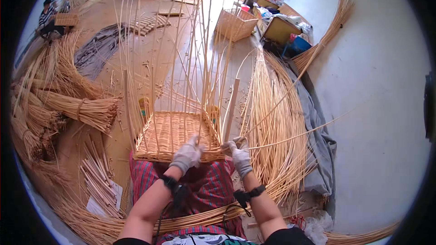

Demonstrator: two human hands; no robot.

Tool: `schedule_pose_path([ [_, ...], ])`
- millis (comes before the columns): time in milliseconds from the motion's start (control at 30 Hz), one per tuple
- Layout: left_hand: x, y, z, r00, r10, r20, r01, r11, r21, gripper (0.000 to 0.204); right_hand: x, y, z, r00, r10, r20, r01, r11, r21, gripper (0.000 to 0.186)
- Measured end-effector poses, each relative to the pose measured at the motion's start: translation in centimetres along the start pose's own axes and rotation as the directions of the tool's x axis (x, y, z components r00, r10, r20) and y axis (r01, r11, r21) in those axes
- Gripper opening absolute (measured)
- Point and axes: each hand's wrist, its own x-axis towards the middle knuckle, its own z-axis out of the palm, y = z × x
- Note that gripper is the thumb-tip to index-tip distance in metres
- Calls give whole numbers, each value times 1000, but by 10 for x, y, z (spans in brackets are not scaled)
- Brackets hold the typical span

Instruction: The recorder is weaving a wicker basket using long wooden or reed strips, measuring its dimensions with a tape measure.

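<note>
A half-woven square wicker basket (170,131) rests on my lap, its tall upright stakes (190,50) fanning away from me. My left hand (187,154), in a grey glove, presses on the near woven rim of the basket. My right hand (239,153), also gloved, grips a long thin willow rod (290,134) at the basket's near right corner; the rod runs off to the right. A flat wooden stick (231,109) stands upright just beyond my right hand.
Loose willow rods (272,118) lie spread on a grey cloth (318,127) at the right. Tied bundles (77,106) and short cut sticks (97,177) lie at the left. A finished basket (235,23) stands far ahead. A seated person (47,16) works at far left.
</note>
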Motion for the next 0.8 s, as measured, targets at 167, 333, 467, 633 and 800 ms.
schedule_pose_path([
  [167,2,11,25,917,-256,305,299,948,-105,35,38,-25,41,948,-265,179,320,785,-531,30],
  [333,-2,34,16,947,-308,89,286,937,202,42,122,-24,115,603,-658,452,740,250,-624,59],
  [467,6,40,12,913,-360,190,323,925,200,39,122,-13,138,710,-702,61,654,624,-428,67],
  [633,1,32,20,891,-383,243,434,876,-209,32,36,-13,59,579,-808,-112,700,563,-440,18],
  [800,11,49,21,926,-260,275,370,774,-514,35,0,4,10,877,-309,-368,393,902,177,38],
])
